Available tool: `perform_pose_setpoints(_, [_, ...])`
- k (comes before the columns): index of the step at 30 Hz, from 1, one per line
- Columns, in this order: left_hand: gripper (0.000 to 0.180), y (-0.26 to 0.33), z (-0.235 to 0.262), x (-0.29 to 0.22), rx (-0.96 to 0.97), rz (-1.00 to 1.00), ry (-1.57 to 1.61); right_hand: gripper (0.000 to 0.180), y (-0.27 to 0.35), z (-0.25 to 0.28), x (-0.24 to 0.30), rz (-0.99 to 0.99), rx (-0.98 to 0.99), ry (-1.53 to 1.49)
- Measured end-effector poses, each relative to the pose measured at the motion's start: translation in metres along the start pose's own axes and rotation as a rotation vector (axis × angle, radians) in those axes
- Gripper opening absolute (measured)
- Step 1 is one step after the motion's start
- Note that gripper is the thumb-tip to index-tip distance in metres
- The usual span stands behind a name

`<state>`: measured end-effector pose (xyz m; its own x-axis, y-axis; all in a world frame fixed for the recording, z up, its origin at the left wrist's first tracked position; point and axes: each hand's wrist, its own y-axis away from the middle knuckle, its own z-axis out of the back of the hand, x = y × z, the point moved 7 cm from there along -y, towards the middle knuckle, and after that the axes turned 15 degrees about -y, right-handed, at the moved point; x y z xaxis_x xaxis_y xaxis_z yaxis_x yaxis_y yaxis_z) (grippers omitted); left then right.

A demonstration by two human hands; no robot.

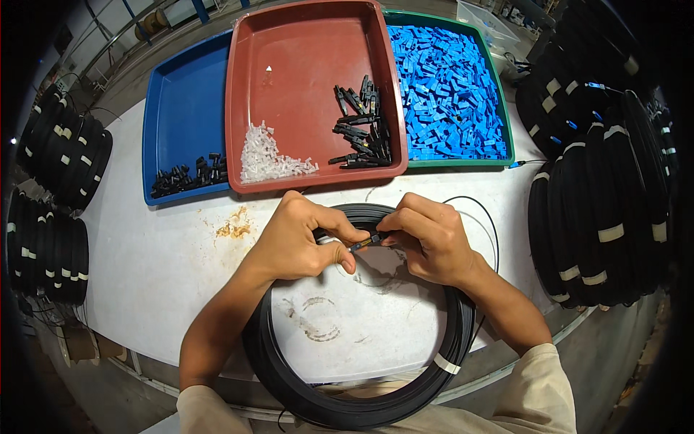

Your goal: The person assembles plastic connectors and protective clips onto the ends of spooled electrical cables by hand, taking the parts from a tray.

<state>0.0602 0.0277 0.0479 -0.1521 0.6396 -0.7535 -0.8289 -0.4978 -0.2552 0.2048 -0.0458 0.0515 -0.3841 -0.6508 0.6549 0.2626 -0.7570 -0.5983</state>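
Above the far side of a coil of black cable point(264, 362), my two hands meet at a small black cable connector point(366, 242). Thumb and fingers of my left hand point(303, 235) pinch its left end, where a short pale tip shows. My right hand point(432, 239) closes its fingertips on the right end, partly hiding it. A thin loop of black cable curves out to the right of that hand. The coil stands at the table's near edge against my body, bound at the lower right with a white tape band point(447, 364).
Beyond my hands stand a blue tray point(184, 108) with black pieces, a red tray point(303, 58) with clear sleeves and black connectors, and a green tray point(455, 165) full of blue parts. Black cable coils point(600, 224) stack at right, others point(49, 246) at left. Brown crumbs point(235, 224) dot the white table point(144, 289).
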Motion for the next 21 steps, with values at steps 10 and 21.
perform_pose_setpoints(10, [0.021, 0.001, -0.005, 0.006, 0.0, 0.098, 0.079, 0.026, 0.0, 0.001, -0.001, 0.021, -0.027, -0.014])
perform_pose_setpoints(21, [0.019, 0.003, -0.008, 0.006, -0.009, 0.078, 0.09, 0.024, 0.001, 0.003, -0.001, -0.008, -0.027, -0.017])
